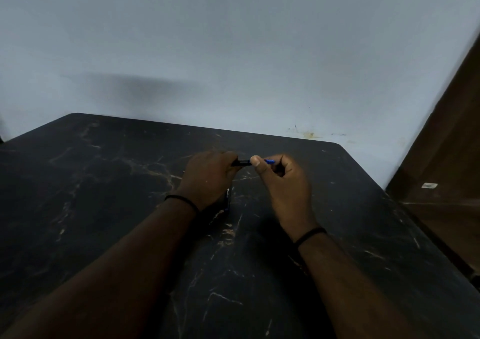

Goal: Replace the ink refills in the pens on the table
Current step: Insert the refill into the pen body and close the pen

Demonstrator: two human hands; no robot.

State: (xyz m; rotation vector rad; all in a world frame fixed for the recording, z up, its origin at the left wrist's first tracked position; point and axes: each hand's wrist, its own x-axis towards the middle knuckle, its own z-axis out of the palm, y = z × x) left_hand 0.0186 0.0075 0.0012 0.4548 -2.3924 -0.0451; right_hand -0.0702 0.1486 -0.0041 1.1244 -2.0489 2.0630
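A dark pen [242,162] is held level above the black marble-patterned table [104,182], between both hands. My left hand [207,177] is closed around its left end. My right hand [283,180] pinches its right end with thumb and fingers, where a blue tip or cap [270,161] sticks out. A second dark pen [228,199] lies on the table just below my left hand, partly hidden by the wrist. Most of the held pen's length is covered by my fingers.
A pale wall [233,53] rises right behind the table's far edge. A brown wooden door or panel [446,157] stands at the right, close to the table's right corner. Both wrists wear black bands.
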